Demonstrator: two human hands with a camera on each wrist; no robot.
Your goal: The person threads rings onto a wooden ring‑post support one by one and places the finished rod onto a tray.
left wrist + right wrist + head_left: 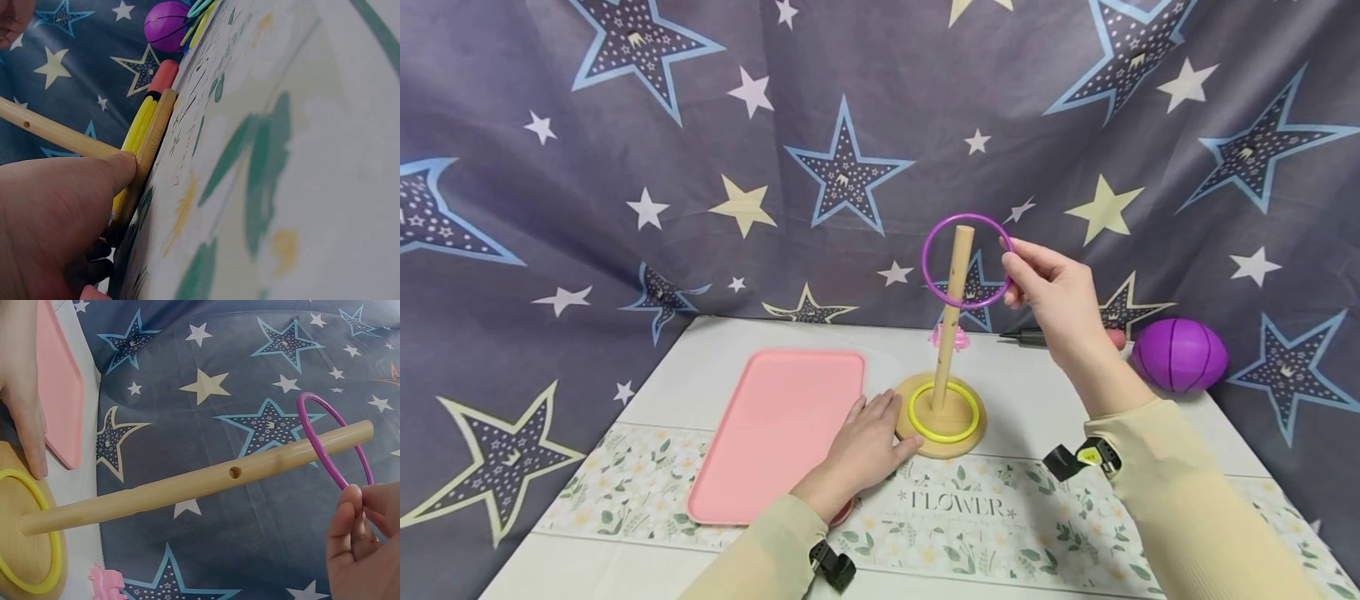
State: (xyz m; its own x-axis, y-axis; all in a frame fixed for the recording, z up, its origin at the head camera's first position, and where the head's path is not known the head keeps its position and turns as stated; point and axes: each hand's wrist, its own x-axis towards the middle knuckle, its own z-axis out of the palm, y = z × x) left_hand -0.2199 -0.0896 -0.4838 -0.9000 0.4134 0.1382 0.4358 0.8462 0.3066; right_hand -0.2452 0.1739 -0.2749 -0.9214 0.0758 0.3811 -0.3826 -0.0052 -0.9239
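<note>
My right hand (1056, 292) pinches a thin purple ring (924, 260) between thumb and fingertips. The ring encircles the top end of an upright wooden post (949, 333), whose tip shows through it in the right wrist view. The post rises from a round wooden base (917, 385). Lying on that base, around the foot of the post, is a yellow ring (943, 439). My left hand (868, 442) rests at the base's left edge, fingers stretched out and thumb (125, 169) against the rim; some of its fingers are hidden in the left wrist view.
Left of the base lies a pink tray (790, 425), partly under my left forearm. A purple ball (1180, 356) sits at the back right, beside a dark pointed object (1030, 337) with a red end. Behind the post is a small pink item (961, 339). A star-patterned cloth (850, 275) hangs behind the table.
</note>
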